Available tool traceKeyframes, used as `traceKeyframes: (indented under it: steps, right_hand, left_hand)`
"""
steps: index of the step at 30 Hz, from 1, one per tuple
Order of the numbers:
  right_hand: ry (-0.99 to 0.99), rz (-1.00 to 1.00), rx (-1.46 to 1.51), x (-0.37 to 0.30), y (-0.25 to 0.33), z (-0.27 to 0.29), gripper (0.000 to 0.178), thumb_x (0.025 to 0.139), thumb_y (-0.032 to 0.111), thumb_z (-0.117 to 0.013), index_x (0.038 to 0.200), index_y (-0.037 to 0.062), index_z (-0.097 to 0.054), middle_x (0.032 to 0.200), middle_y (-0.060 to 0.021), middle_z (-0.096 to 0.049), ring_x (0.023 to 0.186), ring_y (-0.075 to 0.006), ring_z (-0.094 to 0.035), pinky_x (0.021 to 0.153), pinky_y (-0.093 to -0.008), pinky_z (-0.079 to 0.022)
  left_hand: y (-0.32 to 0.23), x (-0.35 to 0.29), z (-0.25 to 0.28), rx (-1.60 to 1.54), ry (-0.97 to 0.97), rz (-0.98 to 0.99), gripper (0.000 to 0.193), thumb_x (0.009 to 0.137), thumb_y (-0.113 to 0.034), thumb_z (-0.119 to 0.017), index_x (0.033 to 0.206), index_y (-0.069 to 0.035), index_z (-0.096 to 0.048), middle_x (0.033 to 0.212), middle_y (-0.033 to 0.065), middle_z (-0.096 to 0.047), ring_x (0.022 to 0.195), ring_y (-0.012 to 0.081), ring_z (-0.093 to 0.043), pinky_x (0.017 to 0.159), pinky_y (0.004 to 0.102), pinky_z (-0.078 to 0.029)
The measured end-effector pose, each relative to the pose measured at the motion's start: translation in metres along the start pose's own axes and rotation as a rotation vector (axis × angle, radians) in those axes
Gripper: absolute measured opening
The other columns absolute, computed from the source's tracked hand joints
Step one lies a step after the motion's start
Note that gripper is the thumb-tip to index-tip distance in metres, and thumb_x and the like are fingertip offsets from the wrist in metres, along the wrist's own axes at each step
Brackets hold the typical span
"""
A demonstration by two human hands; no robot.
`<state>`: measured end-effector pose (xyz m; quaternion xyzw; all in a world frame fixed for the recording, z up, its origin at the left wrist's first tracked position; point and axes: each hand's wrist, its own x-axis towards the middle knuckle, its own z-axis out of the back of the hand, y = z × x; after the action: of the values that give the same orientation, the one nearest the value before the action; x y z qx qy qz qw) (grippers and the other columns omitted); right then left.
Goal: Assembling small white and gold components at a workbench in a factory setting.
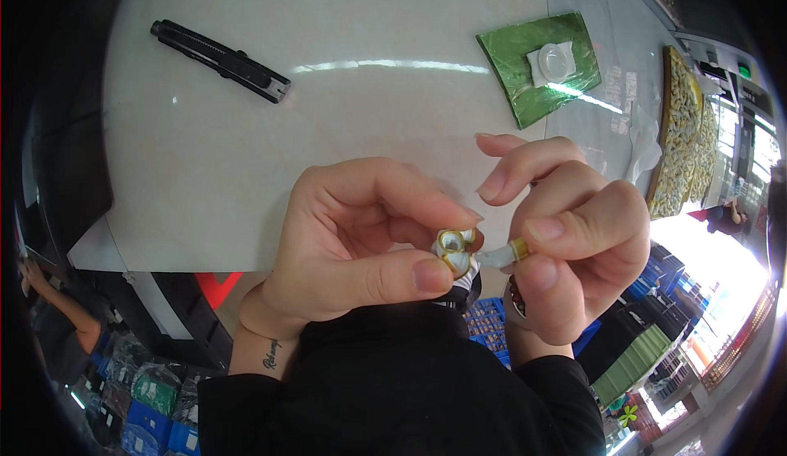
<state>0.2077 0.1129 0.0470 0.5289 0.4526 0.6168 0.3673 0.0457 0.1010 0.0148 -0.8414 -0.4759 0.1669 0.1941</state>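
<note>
My left hand (344,239) pinches a small white part with yellow-gold rims (453,249) between thumb and fingertips. A round opening in it faces up. From the other side, my right hand (578,226) grips a short white stem (496,256) by its yellow-gold tip, between thumb and index finger. The stem's inner end meets the rimmed part; whether the two are one piece I cannot tell. Both hands are raised near the table's front edge, and the right index or middle finger stretches out above the pinch.
A black utility knife (221,61) lies far left on the pale table (369,13). Far right, a green wrapped pad (525,99) carries a small clear round dish (557,61). Beyond it is a tray of small yellowish pieces (684,136). A green crate (631,366) stands below right; another person's arm (61,308) shows at left.
</note>
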Motion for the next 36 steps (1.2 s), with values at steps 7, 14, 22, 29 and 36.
traceKeyframes:
  steps: [7,14,22,29,36]
  right_hand:
    - [0.024,0.029,-0.025,-0.001,-0.001,-0.001,0.017,0.071,0.015,-0.063,0.077,0.0047,-0.051,0.060,-0.0070,-0.050,0.072,-0.0235,-0.053,0.079,-0.0468,-0.041]
    - [0.051,0.110,-0.035,0.000,-0.006,0.000,0.013,0.066,0.003,-0.061,0.074,0.0020,-0.050,0.061,-0.0090,-0.053,0.063,-0.0200,-0.049,0.054,-0.0293,-0.033]
    - [0.047,0.095,-0.071,-0.001,-0.003,0.001,0.014,0.064,0.001,-0.060,0.074,0.0013,-0.051,0.061,-0.0099,-0.054,0.062,-0.0198,-0.049,0.055,-0.0292,-0.034]
    - [0.082,0.075,-0.106,-0.004,-0.002,0.006,0.016,0.064,0.004,-0.063,0.075,0.0017,-0.051,0.062,-0.0092,-0.053,0.063,-0.0202,-0.049,0.056,-0.0302,-0.034]
    - [-0.236,0.200,-0.469,-0.016,0.019,0.048,0.043,0.082,0.031,-0.055,0.104,-0.0057,-0.049,0.080,-0.0129,-0.056,0.081,-0.0268,-0.052,0.080,-0.0402,-0.039]
  left_hand:
    - [0.001,0.002,-0.002,-0.032,-0.020,0.000,0.023,0.071,0.003,-0.066,0.092,0.004,-0.057,0.092,0.0129,-0.059,0.085,0.0160,-0.059,0.076,0.0261,-0.048]
    - [0.002,0.001,-0.002,0.012,-0.010,-0.024,0.021,0.071,0.007,-0.064,0.091,0.005,-0.058,0.087,0.0125,-0.059,0.083,0.0157,-0.059,0.075,0.0250,-0.048]
    - [0.003,0.002,-0.002,0.110,-0.006,-0.040,0.022,0.071,0.007,-0.064,0.092,0.006,-0.059,0.087,0.0129,-0.059,0.082,0.0156,-0.059,0.073,0.0242,-0.049]
    - [0.005,0.003,-0.004,0.142,-0.003,-0.046,0.022,0.072,0.007,-0.064,0.093,0.007,-0.057,0.087,0.0126,-0.059,0.083,0.0155,-0.059,0.075,0.0258,-0.049]
    - [0.007,0.005,-0.006,0.143,0.054,-0.084,0.024,0.082,-0.003,-0.057,0.103,0.005,-0.049,0.090,0.0147,-0.060,0.082,0.0153,-0.059,0.075,0.0269,-0.049]
